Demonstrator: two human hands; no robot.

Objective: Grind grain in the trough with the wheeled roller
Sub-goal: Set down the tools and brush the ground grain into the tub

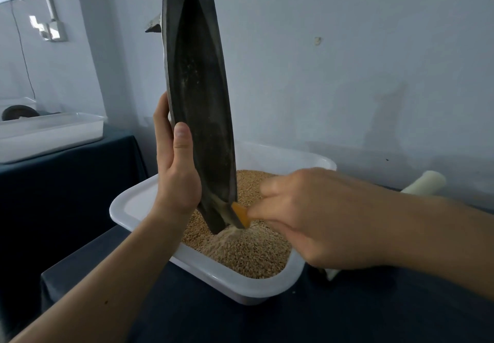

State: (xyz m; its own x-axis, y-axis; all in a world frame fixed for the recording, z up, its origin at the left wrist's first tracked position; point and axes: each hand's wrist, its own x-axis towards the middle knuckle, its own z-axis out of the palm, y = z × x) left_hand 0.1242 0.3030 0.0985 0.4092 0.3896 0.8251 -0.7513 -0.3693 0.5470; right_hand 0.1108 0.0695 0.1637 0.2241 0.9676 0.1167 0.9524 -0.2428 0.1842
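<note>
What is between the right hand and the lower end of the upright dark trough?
A small orange flat scraper, pinched in the right hand, meets the dark boat-shaped trough there; the head view shows it.

Left hand (177, 171) holds the trough (199, 96) upright over the grain tub (139, 198); right hand (315, 217) pinches an orange scraper (240, 213).

The dark boat-shaped metal trough (197, 102) stands nearly upright over loose grain (248, 251) in the white plastic tub (232, 284) near the cloth-covered table's (347, 316) far left corner.
</note>
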